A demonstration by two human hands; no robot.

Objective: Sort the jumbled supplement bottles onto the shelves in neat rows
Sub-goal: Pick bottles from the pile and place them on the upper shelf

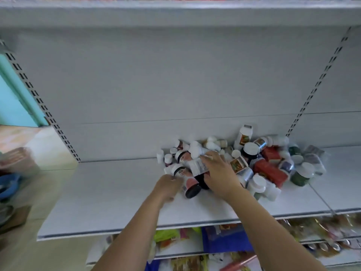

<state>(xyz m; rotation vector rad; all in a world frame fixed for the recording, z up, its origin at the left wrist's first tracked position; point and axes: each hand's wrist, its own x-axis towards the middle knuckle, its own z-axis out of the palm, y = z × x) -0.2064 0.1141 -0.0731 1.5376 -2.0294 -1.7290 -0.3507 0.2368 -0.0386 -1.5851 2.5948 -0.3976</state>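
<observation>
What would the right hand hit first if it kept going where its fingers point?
The right hand grips a white-labelled dark bottle. Straight on, its fingertips would probably meet the white bottle heaped just behind it; depth is hard to judge.

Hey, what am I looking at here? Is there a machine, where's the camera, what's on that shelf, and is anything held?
No machine here: these are a person's two bare hands, filmed by one wide-angle camera worn on the head, looking forward and down. A white shelf carries a jumbled pile of supplement bottles, many lying on their sides. The left hand curls its fingers round a pink-label bottle. The right hand lies over a dark bottle; whether it grips is unclear.
</observation>
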